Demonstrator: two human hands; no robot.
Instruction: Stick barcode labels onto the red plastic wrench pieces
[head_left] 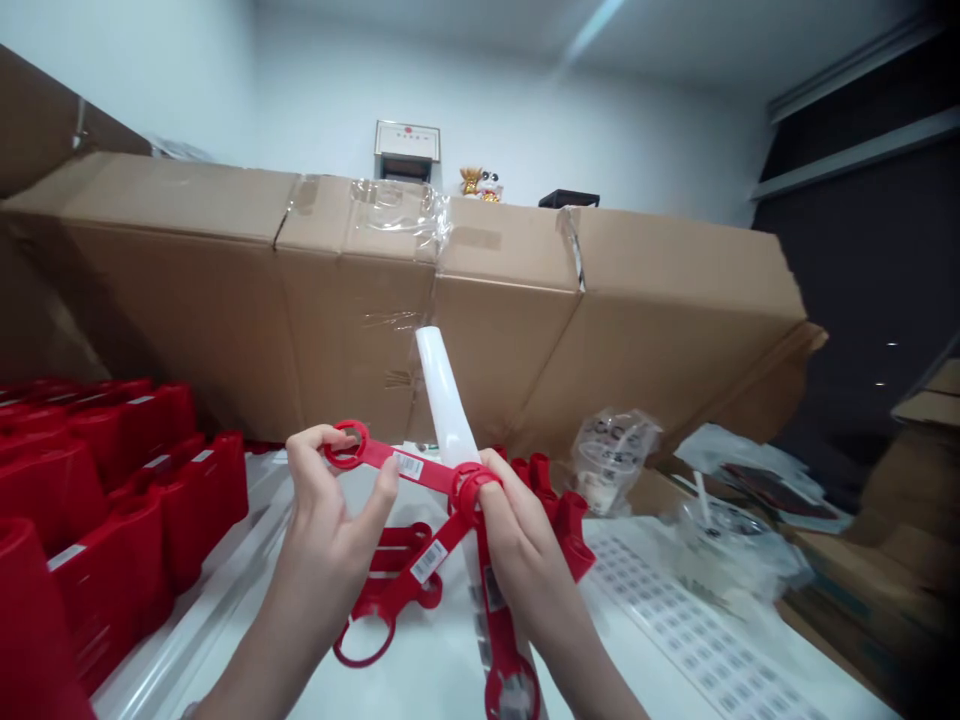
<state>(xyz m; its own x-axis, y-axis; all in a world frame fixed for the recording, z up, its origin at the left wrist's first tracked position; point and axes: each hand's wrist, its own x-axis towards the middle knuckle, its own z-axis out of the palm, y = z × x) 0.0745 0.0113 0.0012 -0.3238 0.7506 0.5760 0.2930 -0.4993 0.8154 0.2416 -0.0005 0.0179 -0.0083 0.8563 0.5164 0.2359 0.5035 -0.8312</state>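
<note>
My left hand (330,530) pinches a red plastic bar with ring ends (379,456), fingers at its outer ring and thumb beside a white barcode label. My right hand (525,540) is closed around the red rings where this bar meets a long white tube (446,400). The tube slants up and away through the rings. Two more red bars fan out from the same spot: a labelled bar (405,597) toward the lower left and another bar (500,625) down along the tube. Behind them, flat red pieces (397,537) lie on the white table (420,690).
Rows of red plastic parts (112,520) stand at left beside long clear tubes (202,600). Cardboard (360,330) walls off the back. Red tubular pieces (574,530), a plastic bag (611,455), a label sheet (690,620) and a bagged cup with a straw (712,550) are at right.
</note>
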